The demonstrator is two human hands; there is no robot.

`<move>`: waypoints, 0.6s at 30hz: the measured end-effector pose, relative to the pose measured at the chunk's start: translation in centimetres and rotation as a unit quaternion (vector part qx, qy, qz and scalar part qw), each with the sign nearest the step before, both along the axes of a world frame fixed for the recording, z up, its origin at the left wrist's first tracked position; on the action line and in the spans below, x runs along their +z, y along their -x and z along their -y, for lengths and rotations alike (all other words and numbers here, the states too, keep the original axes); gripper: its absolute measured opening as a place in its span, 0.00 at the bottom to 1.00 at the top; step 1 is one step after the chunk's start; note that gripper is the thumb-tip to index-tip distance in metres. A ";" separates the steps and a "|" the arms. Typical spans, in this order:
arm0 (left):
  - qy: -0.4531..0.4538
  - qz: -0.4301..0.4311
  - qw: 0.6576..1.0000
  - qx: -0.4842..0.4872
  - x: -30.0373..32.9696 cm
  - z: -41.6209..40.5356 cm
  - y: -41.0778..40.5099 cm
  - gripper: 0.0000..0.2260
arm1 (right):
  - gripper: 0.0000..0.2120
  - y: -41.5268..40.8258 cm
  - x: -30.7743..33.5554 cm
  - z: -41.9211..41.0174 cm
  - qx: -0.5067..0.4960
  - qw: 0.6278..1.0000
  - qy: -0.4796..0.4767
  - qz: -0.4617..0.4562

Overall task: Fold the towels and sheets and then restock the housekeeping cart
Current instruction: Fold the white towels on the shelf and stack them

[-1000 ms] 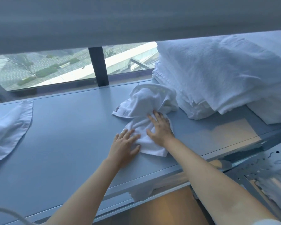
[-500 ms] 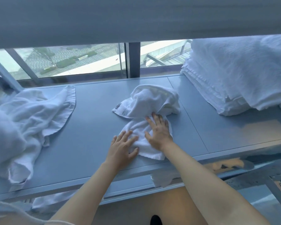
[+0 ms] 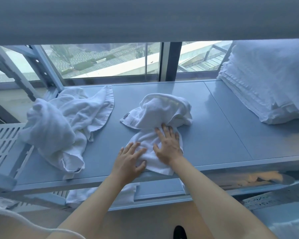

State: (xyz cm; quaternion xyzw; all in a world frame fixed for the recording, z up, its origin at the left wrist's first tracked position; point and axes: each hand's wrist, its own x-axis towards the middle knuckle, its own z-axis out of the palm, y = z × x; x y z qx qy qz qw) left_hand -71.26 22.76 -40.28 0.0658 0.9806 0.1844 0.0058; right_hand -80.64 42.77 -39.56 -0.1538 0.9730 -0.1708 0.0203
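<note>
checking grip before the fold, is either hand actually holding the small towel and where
Neither grips it. The left hand and right hand lie flat with spread fingers on the near end of the small towel, pressing it to the shelf.

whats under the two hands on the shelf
A small white towel, bunched at its far end, lies under the left hand and right hand. The shelf beneath it is covered there.

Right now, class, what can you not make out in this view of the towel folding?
- Small towel: its tag's print is too small to read in the head view.
- Folded stack: cut off by the right edge.
- Towel part under both hands, left hand, right hand: hidden.
- Lower shelf: largely hidden by the table and the arms.
</note>
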 end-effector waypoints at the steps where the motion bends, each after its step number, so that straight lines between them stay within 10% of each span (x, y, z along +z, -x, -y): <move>1: 0.000 0.001 1.000 -0.002 0.1 0.5 -0.3 0.24 | 0.38 -0.3 -0.1 0.5 -0.003 1.000 0.000 -0.002; 12: 0.035 -0.010 0.999 0.033 2.9 0.3 -0.9 0.25 | 0.36 -4.1 0.0 1.7 0.007 1.000 -0.004 0.004; 18: 0.004 -0.076 0.995 0.066 3.7 -3.4 1.7 0.31 | 0.28 -1.1 3.5 -2.2 0.065 0.973 0.091 -0.200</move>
